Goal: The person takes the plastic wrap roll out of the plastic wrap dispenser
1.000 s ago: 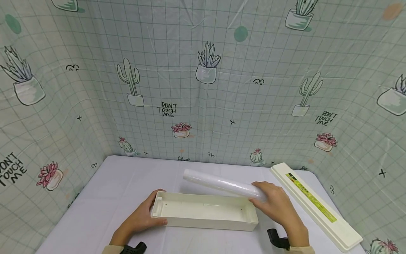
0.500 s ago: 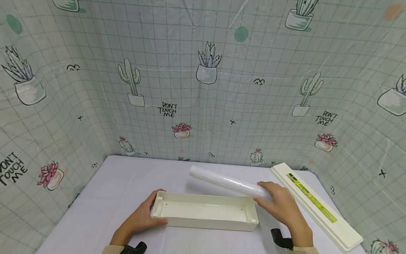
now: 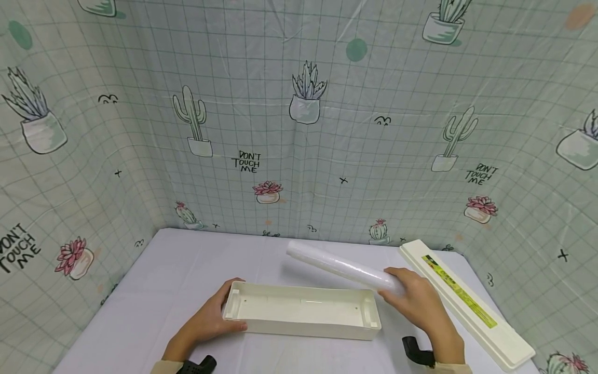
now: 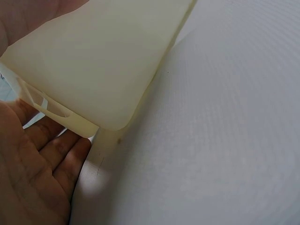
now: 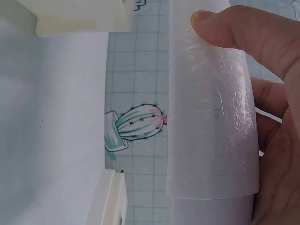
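A long cream plastic box [image 3: 303,333], open at the top, stands on the white table. My left hand [image 3: 208,317] grips its left end, thumb on the near wall and fingers round the far corner; the left wrist view shows the fingers of this hand [image 4: 42,164] under the box end [image 4: 108,65]. A roll of clear plastic film [image 3: 336,265] is held by its right end in my right hand [image 3: 418,301]. The roll slants up leftward, above the table behind the box. Up close, the film [image 5: 211,117] is glossy and wrapped round a pale core.
A long cream lid [image 3: 467,304] with a yellow-green label lies slantwise at the right side of the table [image 3: 187,270]. Cloth walls [image 3: 299,156] printed with cacti rise behind and on both sides.
My right hand has moved a little to the right with the roll of film, whose left end has risen slightly. The left hand and the box have stayed put.
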A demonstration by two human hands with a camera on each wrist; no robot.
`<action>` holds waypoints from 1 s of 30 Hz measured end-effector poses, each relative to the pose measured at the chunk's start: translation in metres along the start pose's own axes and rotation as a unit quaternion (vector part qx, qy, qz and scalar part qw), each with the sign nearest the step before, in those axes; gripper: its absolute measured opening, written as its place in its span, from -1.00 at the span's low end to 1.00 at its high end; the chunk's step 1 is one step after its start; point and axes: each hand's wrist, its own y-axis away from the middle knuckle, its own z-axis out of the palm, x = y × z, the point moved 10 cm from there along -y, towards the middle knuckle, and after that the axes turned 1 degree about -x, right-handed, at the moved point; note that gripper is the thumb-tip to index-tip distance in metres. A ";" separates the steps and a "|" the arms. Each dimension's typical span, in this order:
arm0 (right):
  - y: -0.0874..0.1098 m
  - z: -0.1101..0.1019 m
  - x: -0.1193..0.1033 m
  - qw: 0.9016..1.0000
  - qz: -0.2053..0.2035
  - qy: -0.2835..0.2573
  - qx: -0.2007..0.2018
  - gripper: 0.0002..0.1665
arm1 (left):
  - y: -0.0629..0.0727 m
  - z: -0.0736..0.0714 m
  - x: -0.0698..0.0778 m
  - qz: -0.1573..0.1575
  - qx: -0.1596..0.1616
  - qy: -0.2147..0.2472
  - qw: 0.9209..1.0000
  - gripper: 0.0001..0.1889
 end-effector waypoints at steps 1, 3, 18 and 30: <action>0.000 0.000 0.001 1.000 0.001 0.001 0.001 -0.48 | 0.000 0.000 0.000 0.000 0.000 0.000 1.000 0.03; 0.001 -0.001 0.002 1.000 0.002 0.002 0.002 -0.48 | 0.000 0.000 0.000 0.002 -0.001 -0.001 1.000 0.03; 0.002 -0.001 0.020 0.999 0.034 0.007 -0.016 -0.44 | 0.000 0.001 0.001 -0.003 -0.008 0.009 1.000 0.03; 0.005 0.006 0.032 0.998 0.056 0.005 -0.028 -0.42 | 0.000 0.001 -0.002 -0.030 0.003 0.000 1.000 0.06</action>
